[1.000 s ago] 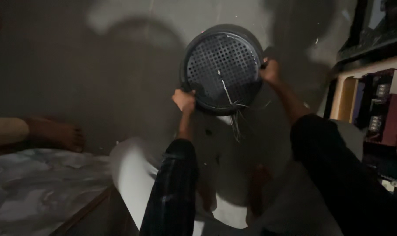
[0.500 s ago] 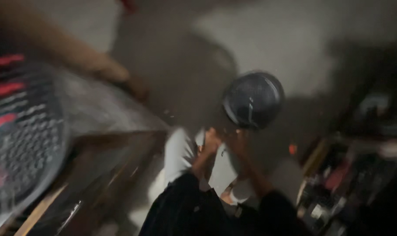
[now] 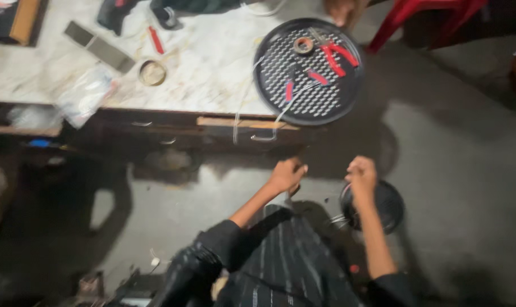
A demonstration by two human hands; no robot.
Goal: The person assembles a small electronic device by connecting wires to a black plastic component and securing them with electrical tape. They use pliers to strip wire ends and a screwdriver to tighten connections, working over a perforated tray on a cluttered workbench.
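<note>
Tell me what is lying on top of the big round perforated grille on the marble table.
On the grille lie red-handled pliers, a small roll of tape, two short red pieces and a pale wire trailing off its edge. Whatever lies beneath the grille is covered.

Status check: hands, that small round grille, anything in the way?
Left hand fisted, grip contents unclear. Right hand closed above small round grille on the floor; contact unclear, blurred. Large perforated tray with red-handled pliers overhangs the table edge ahead.
</note>
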